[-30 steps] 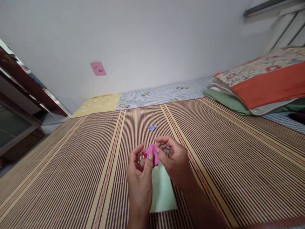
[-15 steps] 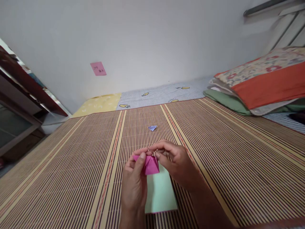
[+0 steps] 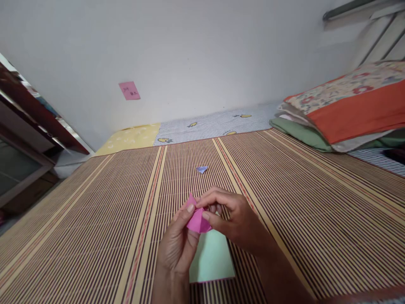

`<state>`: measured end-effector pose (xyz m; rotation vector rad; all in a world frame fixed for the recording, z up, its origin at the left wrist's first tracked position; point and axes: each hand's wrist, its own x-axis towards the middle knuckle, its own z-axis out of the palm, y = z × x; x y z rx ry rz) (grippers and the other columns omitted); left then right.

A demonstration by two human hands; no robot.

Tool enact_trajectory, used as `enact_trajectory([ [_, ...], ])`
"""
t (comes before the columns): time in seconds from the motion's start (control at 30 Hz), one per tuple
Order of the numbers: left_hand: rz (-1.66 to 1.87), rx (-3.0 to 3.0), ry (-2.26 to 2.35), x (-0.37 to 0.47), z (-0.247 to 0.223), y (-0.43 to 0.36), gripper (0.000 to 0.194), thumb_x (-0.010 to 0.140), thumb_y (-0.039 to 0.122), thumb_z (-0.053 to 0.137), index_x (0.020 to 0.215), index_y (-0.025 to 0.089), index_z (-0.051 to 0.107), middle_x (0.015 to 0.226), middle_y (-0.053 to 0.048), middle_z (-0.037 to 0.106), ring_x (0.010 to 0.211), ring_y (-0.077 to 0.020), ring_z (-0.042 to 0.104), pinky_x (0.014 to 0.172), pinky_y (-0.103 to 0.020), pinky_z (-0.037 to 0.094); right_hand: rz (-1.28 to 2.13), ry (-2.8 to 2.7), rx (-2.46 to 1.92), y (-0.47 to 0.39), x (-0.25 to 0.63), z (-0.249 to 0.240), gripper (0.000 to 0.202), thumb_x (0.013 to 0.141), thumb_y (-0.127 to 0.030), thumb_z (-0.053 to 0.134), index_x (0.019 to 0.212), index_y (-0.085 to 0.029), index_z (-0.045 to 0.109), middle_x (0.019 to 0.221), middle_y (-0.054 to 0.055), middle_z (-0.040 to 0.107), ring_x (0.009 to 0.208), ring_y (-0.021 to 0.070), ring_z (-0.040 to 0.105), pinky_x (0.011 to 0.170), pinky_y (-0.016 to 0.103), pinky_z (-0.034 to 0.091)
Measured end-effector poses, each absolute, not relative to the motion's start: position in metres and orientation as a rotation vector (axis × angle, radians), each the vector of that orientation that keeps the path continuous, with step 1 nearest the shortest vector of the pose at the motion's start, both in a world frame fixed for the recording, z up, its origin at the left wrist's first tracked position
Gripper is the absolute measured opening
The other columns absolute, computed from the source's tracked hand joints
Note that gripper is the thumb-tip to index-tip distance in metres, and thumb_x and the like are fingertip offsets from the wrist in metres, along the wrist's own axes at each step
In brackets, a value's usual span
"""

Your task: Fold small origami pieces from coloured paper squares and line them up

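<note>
Pink paper: we held it between both hands, above the mat; it was already creased into a small pointed shape, so we judged several folds done and the figure unfinished.
Left hand: we pinched the paper's left side, thumb pressed on its face, fingers closed behind.
Right hand: we nipped the upper right edge between thumb and forefinger, the other fingers curled loosely.
Green sheet: it lay flat just below the grip, unfolded.
Blue folded piece: it sat beyond the grip, apparently complete.
Striped mat: it spread beneath everything.
Pillows: well off to the right.
</note>
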<state>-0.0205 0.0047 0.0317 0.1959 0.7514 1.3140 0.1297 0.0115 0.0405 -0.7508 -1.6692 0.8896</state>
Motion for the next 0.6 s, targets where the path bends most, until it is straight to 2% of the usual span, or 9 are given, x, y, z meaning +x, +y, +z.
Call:
enact_trajectory([
  [0.2, 1.349, 0.163, 0.747, -0.021, 0.026, 0.006, 0.024, 0.092, -0.005, 0.054, 0.088, 0.006, 0.075, 0.084, -0.013, 0.077, 0.074, -0.0157, 0.076, 0.072, -0.023, 0.064, 0.919, -1.642, -0.775, 0.013, 0.129, 0.037, 0.014, 0.092, -0.014, 0.06, 0.089, -0.018, 0.073, 0.089, 0.003, 0.07, 0.083, 0.0175, 0.065, 0.076, 0.032, 0.05],
  [0.37, 1.382, 0.148, 0.798, -0.02, 0.027, 0.007, 0.023, 0.091, -0.005, 0.055, 0.091, 0.005, 0.076, 0.089, -0.015, 0.079, 0.078, -0.0174, 0.077, 0.076, -0.026, 0.064, 0.967, -1.436, -0.868, 0.018, 0.137, 0.028, 0.017, 0.097, -0.019, 0.054, 0.095, -0.02, 0.071, 0.084, 0.001, 0.069, 0.07, 0.0134, 0.06, 0.065, 0.026, 0.048],
  [0.47, 1.475, 0.087, 0.805, -0.02, 0.029, 0.008, 0.027, 0.099, 0.007, 0.051, 0.09, 0.004, 0.076, 0.089, -0.016, 0.079, 0.079, -0.0177, 0.077, 0.075, -0.026, 0.064, 0.95, -1.461, -0.885, 0.019, 0.145, 0.028, 0.013, 0.094, -0.017, 0.057, 0.093, -0.02, 0.07, 0.083, 0.0, 0.066, 0.07, 0.0139, 0.058, 0.064, 0.027, 0.046],
  [0.6, 1.493, 0.099, 0.742, -0.023, 0.031, 0.009, 0.047, 0.106, 0.032, 0.042, 0.097, 0.001, 0.076, 0.093, -0.021, 0.078, 0.083, -0.022, 0.078, 0.077, -0.03, 0.065, 0.953, -1.648, -0.77, 0.016, 0.15, 0.034, 0.011, 0.092, -0.017, 0.061, 0.086, -0.02, 0.07, 0.089, 0.003, 0.068, 0.084, 0.0179, 0.062, 0.078, 0.033, 0.05],
])
